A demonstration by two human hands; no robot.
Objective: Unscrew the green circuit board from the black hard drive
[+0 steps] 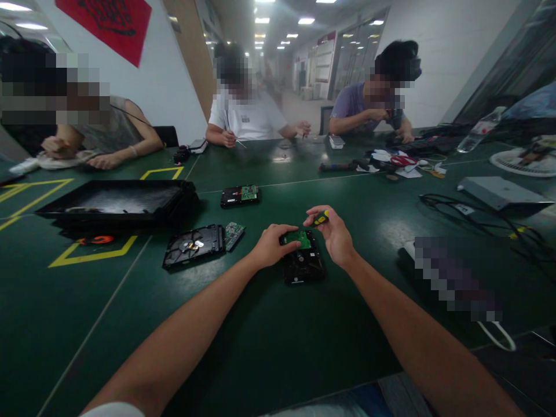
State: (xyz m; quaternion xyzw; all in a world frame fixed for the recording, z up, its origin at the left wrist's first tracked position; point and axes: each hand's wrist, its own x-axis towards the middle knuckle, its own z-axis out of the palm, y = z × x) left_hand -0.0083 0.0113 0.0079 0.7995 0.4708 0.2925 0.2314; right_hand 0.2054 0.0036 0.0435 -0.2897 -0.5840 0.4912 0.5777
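A black hard drive (303, 263) lies on the green table (269, 336) in front of me, its green circuit board (299, 238) facing up. My left hand (271, 246) is closed on the drive's left far corner, fingers touching the board. My right hand (332, 231) hovers just right of the drive and pinches a small yellow-and-black screwdriver (321, 218) above the board's far edge.
An opened hard drive (194, 246) with a loose green board (234, 234) lies to the left, another drive (240, 196) farther back. A black tray (117, 202) stands at left. Cables (473, 211) and a grey box (499, 192) sit at right. Three people work across the table.
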